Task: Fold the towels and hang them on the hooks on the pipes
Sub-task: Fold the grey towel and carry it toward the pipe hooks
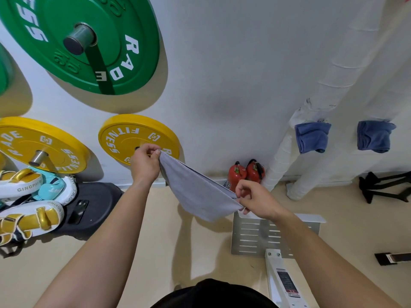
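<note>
Holding the pale grey cloth towel (pixel 195 192) stretched in the air between both hands, the person looks to be midway through the folding step. The left hand (pixel 144 163) pinches one top corner between thumb and fingertips, up in front of the small yellow weight plate (pixel 138 136). The right hand (pixel 255 198) pinches the opposite corner lower down, fingers curled onto the hem. The towel sags between them, seemingly already doubled, well above the beige floor (pixel 155 241). To fold it neatly, I would level the two corners, pull the top edge taut, then bring the hands together so the edges meet squarely. A dark blue folded towel (pixel 312 136) and a second blue towel (pixel 373 135) hang on the white wrapped pipes (pixel 280 161) to the right; their hooks are hidden, and I cannot make out a free one
</note>
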The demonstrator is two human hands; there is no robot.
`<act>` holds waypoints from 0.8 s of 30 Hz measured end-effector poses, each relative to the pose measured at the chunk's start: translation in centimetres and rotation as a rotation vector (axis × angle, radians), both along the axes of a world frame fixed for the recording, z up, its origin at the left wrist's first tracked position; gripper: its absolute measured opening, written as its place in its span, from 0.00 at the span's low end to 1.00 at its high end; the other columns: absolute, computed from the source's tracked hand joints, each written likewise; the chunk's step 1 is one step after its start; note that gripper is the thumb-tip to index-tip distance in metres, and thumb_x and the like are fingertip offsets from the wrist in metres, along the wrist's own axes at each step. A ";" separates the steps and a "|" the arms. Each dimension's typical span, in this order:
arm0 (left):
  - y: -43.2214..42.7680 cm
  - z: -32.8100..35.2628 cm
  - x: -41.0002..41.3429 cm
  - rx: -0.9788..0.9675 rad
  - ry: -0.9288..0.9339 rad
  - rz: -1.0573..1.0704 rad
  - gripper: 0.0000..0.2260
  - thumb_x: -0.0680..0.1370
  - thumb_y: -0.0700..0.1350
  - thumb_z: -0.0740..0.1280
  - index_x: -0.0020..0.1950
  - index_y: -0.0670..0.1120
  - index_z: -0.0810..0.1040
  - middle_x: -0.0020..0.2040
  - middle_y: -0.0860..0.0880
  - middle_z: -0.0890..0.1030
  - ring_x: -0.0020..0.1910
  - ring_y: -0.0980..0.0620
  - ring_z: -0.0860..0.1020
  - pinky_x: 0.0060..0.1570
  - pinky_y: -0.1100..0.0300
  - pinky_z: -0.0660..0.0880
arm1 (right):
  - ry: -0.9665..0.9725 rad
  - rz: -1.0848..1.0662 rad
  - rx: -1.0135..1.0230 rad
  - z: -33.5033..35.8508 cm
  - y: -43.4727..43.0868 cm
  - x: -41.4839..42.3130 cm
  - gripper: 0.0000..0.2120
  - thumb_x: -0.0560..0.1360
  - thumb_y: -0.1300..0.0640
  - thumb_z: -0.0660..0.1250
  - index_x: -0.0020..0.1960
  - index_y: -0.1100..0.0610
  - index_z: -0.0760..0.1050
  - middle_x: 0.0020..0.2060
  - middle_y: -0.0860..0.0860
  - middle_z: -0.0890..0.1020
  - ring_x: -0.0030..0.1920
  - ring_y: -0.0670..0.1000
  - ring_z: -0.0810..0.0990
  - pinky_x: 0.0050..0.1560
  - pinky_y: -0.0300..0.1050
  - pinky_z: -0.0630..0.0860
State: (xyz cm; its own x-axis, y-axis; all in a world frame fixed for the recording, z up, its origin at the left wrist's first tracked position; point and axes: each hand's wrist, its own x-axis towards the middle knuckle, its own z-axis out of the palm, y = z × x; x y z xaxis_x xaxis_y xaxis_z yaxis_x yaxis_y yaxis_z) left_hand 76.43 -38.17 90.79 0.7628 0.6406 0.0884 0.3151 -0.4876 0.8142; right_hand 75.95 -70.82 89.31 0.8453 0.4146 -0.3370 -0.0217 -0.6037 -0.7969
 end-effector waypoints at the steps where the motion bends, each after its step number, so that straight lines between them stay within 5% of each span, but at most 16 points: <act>1: 0.1 -0.1 0.1 -0.009 0.001 0.011 0.05 0.80 0.42 0.68 0.52 0.47 0.83 0.49 0.48 0.82 0.47 0.49 0.79 0.46 0.58 0.73 | 0.001 0.017 -0.002 0.1 0.1 0.1 0.08 0.77 0.67 0.66 0.42 0.57 0.76 0.30 0.48 0.77 0.30 0.50 0.81 0.43 0.58 0.82; 6: 0.0 0.2 0.5 -0.026 -0.004 0.049 0.04 0.80 0.42 0.68 0.52 0.46 0.82 0.46 0.50 0.81 0.45 0.50 0.77 0.46 0.59 0.71 | 0.018 0.052 -0.050 0.9 0.3 0.0 0.15 0.73 0.69 0.61 0.39 0.55 0.82 0.28 0.47 0.82 0.34 0.47 0.83 0.42 0.41 0.81; 12: 0.3 0.5 1.1 -0.008 -0.018 0.063 0.04 0.80 0.42 0.68 0.52 0.46 0.82 0.46 0.50 0.81 0.45 0.51 0.77 0.45 0.59 0.71 | -0.052 0.014 -0.015 0.6 -0.5 -0.3 0.04 0.68 0.59 0.74 0.36 0.53 0.81 0.30 0.46 0.79 0.31 0.45 0.74 0.37 0.43 0.74; 14: 0.4 0.4 1.1 -0.010 -0.023 0.055 0.04 0.80 0.42 0.67 0.52 0.45 0.82 0.46 0.49 0.81 0.45 0.50 0.77 0.46 0.58 0.72 | -0.156 -0.056 -0.011 0.7 -0.6 0.0 0.07 0.66 0.56 0.78 0.37 0.52 0.80 0.34 0.45 0.81 0.34 0.44 0.78 0.40 0.43 0.78; 17: 0.5 -0.1 1.1 -0.042 -0.017 0.027 0.04 0.81 0.43 0.65 0.53 0.46 0.80 0.47 0.50 0.81 0.46 0.50 0.77 0.48 0.55 0.74 | -0.191 -0.201 0.062 1.6 -0.3 0.7 0.07 0.69 0.64 0.77 0.41 0.56 0.79 0.34 0.51 0.80 0.30 0.40 0.75 0.37 0.40 0.80; 21: 0.1 -0.6 0.9 -0.081 -0.007 -0.036 0.05 0.82 0.43 0.60 0.53 0.45 0.76 0.50 0.48 0.80 0.49 0.48 0.76 0.46 0.56 0.68 | -0.313 -0.197 0.010 2.7 -0.7 2.4 0.09 0.72 0.65 0.73 0.48 0.53 0.81 0.37 0.49 0.80 0.32 0.39 0.74 0.36 0.27 0.70; 24: -0.6 -0.7 0.6 -0.099 -0.041 -0.068 0.06 0.83 0.41 0.57 0.54 0.42 0.72 0.50 0.45 0.77 0.49 0.46 0.74 0.47 0.55 0.67 | -0.375 -0.205 -0.003 3.4 -1.1 3.6 0.07 0.74 0.62 0.70 0.45 0.50 0.78 0.41 0.47 0.80 0.39 0.42 0.76 0.42 0.36 0.70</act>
State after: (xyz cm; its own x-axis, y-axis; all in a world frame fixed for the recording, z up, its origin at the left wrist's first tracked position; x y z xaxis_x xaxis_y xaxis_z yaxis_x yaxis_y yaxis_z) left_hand 77.03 -38.79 90.10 0.8018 0.5946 0.0597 0.2492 -0.4234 0.8710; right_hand 79.59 -71.93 92.71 0.9743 0.2250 0.0086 0.1498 -0.6195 -0.7706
